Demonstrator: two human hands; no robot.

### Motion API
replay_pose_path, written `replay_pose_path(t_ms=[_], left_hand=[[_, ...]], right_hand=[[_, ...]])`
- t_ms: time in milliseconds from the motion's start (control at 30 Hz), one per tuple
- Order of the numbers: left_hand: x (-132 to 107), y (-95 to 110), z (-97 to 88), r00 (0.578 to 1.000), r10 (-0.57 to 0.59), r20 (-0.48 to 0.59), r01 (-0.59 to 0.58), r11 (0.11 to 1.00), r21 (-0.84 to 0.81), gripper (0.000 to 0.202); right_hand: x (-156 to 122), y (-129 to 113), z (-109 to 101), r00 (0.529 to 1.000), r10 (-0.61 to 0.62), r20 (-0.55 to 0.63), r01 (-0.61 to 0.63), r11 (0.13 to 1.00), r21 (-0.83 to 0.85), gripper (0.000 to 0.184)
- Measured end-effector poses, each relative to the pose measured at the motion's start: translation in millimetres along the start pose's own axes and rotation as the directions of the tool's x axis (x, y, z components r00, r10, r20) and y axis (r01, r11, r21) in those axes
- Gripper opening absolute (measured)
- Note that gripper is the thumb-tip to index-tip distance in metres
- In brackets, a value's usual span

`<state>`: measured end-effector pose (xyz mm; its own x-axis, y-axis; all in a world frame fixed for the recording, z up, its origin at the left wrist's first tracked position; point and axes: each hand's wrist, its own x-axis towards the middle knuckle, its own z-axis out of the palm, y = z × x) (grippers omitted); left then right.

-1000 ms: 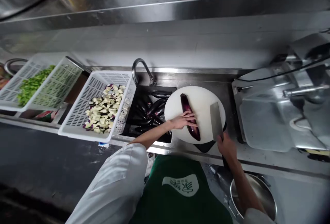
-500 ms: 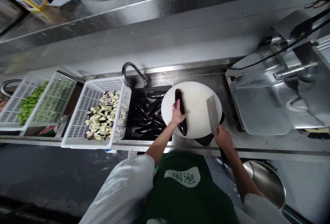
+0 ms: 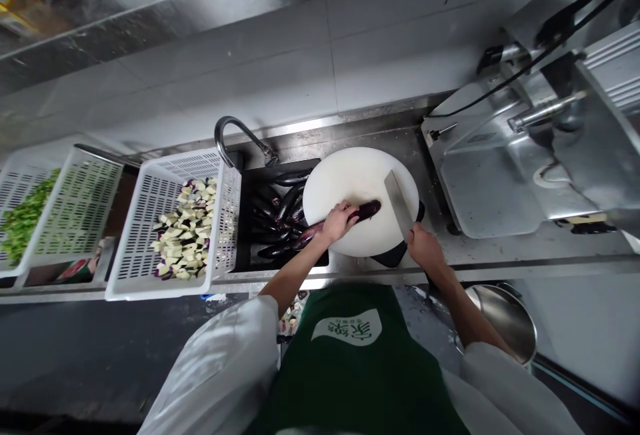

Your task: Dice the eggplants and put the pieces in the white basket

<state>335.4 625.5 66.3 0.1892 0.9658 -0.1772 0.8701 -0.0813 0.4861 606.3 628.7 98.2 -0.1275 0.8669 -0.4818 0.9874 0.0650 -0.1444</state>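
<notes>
My left hand (image 3: 339, 221) is closed over the middle of a dark purple eggplant (image 3: 369, 209). The eggplant lies slantwise on a round white cutting board (image 3: 330, 178), its lower left end reaching past the board's edge. In my right hand (image 3: 424, 245) is the handle of a cleaver (image 3: 397, 203), its broad blade over the right part of the board. The blade is apart from the eggplant. Left of the board, several whole eggplants (image 3: 274, 217) lie in a dark sink basin. Cut eggplant pieces (image 3: 186, 231) fill part of a white plastic basket (image 3: 120, 248).
A curved faucet (image 3: 240, 129) rises behind the basin. Farther left stands another white basket (image 3: 75, 208) beside chopped greens (image 3: 27, 215). To the right is a metal slicing machine (image 3: 500, 181). Below the counter edge, a metal pot (image 3: 505, 321) sits at lower right.
The eggplant has turned from nearly upright to slantwise, its tip now pointing right toward the cleaver. My left hand turned with it. The whole view has shifted somewhat; the cleaver stays over the board's right side.
</notes>
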Motion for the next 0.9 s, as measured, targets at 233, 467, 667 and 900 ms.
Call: replay_pose_path(t_ms=[233, 467, 667, 900], left_hand=[[-16.2, 22.2, 21.8, 0.999, 0.028, -0.023, -0.025, 0.993, 0.118, 0.042], [-17.1, 25.7, 24.7, 0.999, 0.044, -0.030, -0.040, 0.991, 0.129, 0.043], [-18.3, 26.9, 21.3, 0.999, 0.040, -0.027, -0.038, 0.995, 0.098, 0.044], [-13.6, 23.9, 18.1, 0.999, 0.050, -0.015, -0.048, 0.991, 0.129, 0.044]], right_hand=[[-26.2, -18.8, -10.4, 0.998, -0.062, 0.013, 0.062, 0.998, -0.012, 0.036], [-25.9, -28.3, -12.9, 0.991, -0.107, 0.084, 0.112, 0.992, -0.063, 0.038], [-25.8, -32.0, -13.6, 0.989, -0.106, 0.100, 0.115, 0.989, -0.093, 0.037], [-26.6, -37.6, -21.4, 0.993, -0.081, 0.088, 0.092, 0.987, -0.131, 0.034]])
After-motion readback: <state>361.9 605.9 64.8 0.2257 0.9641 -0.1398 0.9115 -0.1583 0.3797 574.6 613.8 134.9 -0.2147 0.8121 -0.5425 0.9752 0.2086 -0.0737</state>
